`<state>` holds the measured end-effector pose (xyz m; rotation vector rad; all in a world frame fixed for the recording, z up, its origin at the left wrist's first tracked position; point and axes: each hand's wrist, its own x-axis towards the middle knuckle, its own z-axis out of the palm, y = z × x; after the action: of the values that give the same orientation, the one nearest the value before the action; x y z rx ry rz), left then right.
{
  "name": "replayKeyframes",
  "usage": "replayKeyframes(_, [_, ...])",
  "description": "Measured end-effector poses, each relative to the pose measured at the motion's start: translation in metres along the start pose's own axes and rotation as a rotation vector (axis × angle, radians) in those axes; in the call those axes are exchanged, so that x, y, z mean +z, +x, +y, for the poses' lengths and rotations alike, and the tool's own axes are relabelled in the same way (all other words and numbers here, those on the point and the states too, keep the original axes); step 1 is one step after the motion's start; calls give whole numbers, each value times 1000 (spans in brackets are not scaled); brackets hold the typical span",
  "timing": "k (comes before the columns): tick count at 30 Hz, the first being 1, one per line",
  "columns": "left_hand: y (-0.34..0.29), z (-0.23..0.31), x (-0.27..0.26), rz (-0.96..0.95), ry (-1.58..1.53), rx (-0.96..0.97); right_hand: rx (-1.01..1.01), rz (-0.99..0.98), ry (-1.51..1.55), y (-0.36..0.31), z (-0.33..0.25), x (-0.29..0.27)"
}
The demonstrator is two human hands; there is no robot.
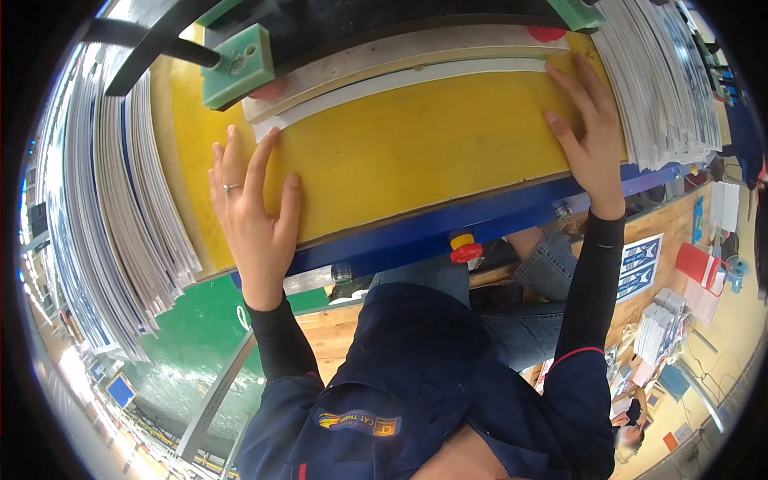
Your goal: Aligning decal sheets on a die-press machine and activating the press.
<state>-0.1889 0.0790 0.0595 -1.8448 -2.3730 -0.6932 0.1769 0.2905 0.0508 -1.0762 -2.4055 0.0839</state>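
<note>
A long white paper strip (400,82) lies along a pale metal bar (352,70) at the far side of a yellow work surface (400,152). My left hand (258,212) is open, its fingers spread on the yellow surface. One of its fingertips touches the strip's left end, and a ring is on one finger. At the strip's right end rests my right hand (594,132), also open, with fingertips by the paper's edge. Neither hand grips anything. Part of the strip seems tucked under the bar.
Green blocks, one at the left (238,66), flank the bar. Tall paper stacks stand left (120,184) and right (656,88). A red knob (466,251) sits on the blue front rail (384,232). Another person (632,428) is at the lower right.
</note>
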Motion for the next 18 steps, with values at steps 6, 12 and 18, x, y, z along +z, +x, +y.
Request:
replayKeyframes(6, [0, 0, -1, -1, 11, -5, 0, 8, -3, 1, -1, 1])
replayKeyframes(12, [1, -1, 5, -9, 3, -8, 14, 1, 10, 0, 0, 2])
replayKeyframes(18, [0, 0, -1, -2, 5, -6, -4, 7, 6, 2, -2, -1])
